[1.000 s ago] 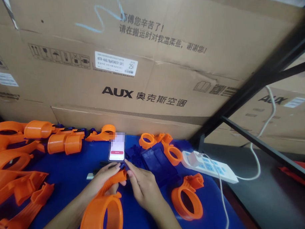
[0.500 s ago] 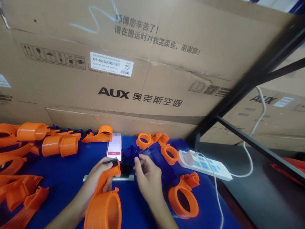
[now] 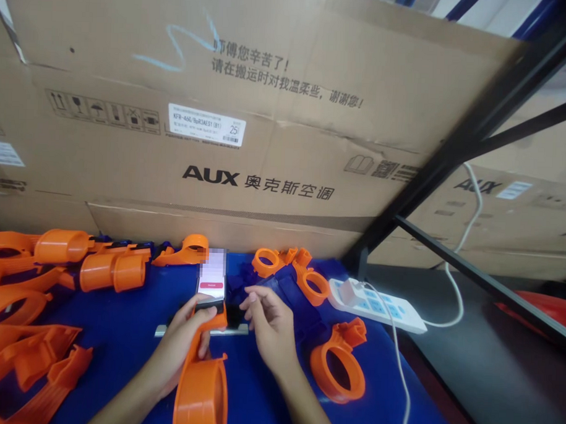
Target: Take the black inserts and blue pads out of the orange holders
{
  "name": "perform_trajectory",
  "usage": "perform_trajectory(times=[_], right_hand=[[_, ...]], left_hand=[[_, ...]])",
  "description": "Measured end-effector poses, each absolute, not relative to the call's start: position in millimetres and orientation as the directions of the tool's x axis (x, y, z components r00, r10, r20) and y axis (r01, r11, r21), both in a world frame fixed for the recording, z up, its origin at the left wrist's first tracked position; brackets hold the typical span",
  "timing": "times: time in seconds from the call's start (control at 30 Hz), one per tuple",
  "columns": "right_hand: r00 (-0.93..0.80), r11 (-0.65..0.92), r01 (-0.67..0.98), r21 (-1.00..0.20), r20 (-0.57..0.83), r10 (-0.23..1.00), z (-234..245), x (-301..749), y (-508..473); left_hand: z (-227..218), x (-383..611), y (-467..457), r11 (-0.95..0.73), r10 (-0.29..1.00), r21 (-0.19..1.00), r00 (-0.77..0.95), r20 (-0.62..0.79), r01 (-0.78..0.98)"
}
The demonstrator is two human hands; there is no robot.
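Note:
My left hand (image 3: 186, 335) is closed round the upper end of an orange tape dispenser (image 3: 201, 391), its thumb on the black piece at the tip. The dispenser's round hub hangs down towards me. To the right, my right hand (image 3: 272, 329) is loosely curled with the fingers a little apart; I see nothing in it. It is nearest to dark blue plastic parts (image 3: 302, 305) lying behind it. A phone (image 3: 211, 287) with a lit screen stands just beyond the dispenser, and a grey metal strip (image 3: 160, 330) lies partly hidden behind my left hand.
Several orange dispensers (image 3: 61, 246) are heaped on the left of the blue table surface (image 3: 121, 330). Another orange dispenser (image 3: 337, 368) lies at the right, near a white power strip (image 3: 377, 305) with a cable. Large cardboard boxes (image 3: 267, 143) and a black rack frame (image 3: 418, 179) stand behind.
My left hand has turned the dispenser more upright and moved it slightly right, its thumb now over the black tip. My right hand's fingers have loosened from a pinch and shifted slightly left.

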State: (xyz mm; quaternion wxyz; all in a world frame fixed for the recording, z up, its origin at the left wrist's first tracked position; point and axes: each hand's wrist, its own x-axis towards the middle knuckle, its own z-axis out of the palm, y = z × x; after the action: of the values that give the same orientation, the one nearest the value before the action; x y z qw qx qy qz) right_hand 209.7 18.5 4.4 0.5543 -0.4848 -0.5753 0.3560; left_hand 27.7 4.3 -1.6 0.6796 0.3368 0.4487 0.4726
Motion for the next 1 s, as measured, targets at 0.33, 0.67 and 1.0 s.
perform_trajectory(times=[0.33, 0.67, 1.0], right_hand=[[-0.281, 0.507, 0.357, -0.784, 0.428, 0.859, 11.9, 203.3, 10.1], [-0.236, 0.513, 0.339, -0.789, 0.457, 0.858, 10.9, 206.0, 13.4], [-0.084, 0.452, 0.560, -0.695, 0.495, 0.865, 17.6, 228.0, 21.5]], left_hand=[[-17.0, 28.4, 7.1, 0.243, 0.960, 0.942, 0.195, -0.200, -0.233], [-8.4, 26.7, 9.1, 0.262, 0.963, 0.873, 0.173, -0.208, -0.412], [4.0, -9.0, 23.8, 0.204, 0.974, 0.594, 0.103, -0.200, -0.778]])
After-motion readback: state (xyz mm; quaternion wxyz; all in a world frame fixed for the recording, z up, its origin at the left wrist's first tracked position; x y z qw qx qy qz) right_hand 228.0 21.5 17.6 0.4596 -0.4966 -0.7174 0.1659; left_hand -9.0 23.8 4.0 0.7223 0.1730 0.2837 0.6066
